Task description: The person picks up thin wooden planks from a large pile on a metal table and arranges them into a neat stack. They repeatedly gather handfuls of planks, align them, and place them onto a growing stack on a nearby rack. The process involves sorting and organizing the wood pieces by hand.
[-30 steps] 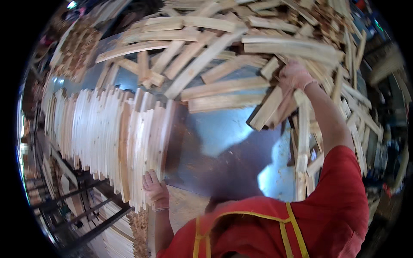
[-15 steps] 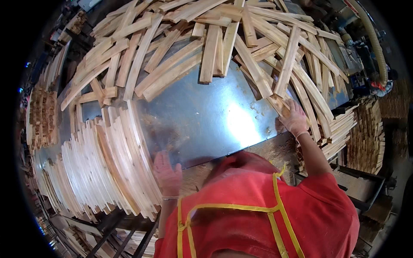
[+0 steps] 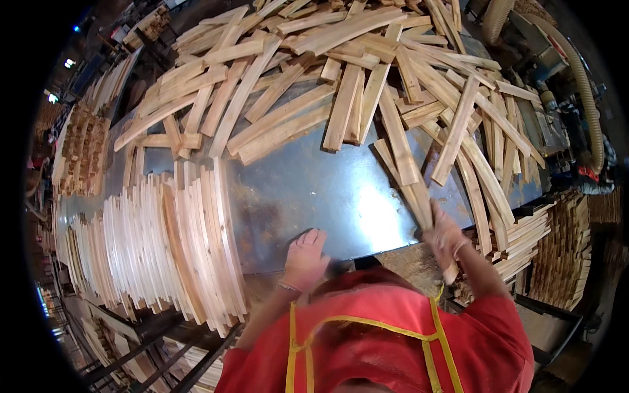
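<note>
A wooden slat (image 3: pixel 415 196) slants over the front edge of the metal table (image 3: pixel 295 216). My right hand (image 3: pixel 445 237) is closed around its near part, and a short end pokes out below the fingers. Another slat (image 3: pixel 398 141) lies across its far part. At the table's front edge, my left hand (image 3: pixel 306 261) rests with fingers loosely bent and nothing in it. To its left stands a tight row of pale slats (image 3: pixel 151 242) on edge, not touched by the hand.
A jumbled heap of slats (image 3: pixel 354 49) spreads over the table's far side. Stacked slats (image 3: pixel 557 255) stand at the right, and more stacks (image 3: pixel 82 154) at the far left. A ribbed hose (image 3: pixel 585 85) hangs at the upper right.
My right hand has drawn a slat toward me over the table edge. My left hand has moved right, away from the row, onto the table's edge. The whole view has shifted.
</note>
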### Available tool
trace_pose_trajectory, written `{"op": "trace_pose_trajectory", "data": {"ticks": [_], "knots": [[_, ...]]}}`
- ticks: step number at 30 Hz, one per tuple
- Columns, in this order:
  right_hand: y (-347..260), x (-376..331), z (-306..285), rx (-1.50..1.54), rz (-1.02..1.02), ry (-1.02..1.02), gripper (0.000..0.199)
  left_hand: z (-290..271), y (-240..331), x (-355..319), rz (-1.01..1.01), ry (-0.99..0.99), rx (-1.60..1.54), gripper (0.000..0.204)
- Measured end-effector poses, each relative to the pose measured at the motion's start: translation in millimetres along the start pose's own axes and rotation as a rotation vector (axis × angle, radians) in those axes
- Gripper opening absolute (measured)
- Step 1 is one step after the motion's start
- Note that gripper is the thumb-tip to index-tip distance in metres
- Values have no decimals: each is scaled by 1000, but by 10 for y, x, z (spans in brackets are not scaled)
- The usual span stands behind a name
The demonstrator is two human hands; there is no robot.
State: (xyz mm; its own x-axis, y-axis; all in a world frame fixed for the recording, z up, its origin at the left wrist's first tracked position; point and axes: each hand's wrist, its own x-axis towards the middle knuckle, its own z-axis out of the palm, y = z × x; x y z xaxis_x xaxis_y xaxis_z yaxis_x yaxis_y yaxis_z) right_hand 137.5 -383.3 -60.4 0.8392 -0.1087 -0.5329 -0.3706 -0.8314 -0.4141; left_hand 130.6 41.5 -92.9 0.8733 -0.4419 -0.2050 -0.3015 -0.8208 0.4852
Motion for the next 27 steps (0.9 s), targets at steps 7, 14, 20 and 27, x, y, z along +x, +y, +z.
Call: {"op": "trace_pose_trajectory", "data": {"ticks": [7, 14, 20, 27], "knots": [[175, -1077, 410, 671, -55, -301, 106, 35, 289, 118, -30, -146, -145, 68], [-1376, -120, 230, 676, -327, -304, 97, -129, 378, 238, -264, -123, -881, 69], [-2427, -54, 1692, 29, -467, -598, 105, -249, -293, 244, -715, 312, -437, 70], [-2479, -67, 1799, 16, -754, -657, 83, -397, -602, -312, -780, 276, 57, 62]]}}
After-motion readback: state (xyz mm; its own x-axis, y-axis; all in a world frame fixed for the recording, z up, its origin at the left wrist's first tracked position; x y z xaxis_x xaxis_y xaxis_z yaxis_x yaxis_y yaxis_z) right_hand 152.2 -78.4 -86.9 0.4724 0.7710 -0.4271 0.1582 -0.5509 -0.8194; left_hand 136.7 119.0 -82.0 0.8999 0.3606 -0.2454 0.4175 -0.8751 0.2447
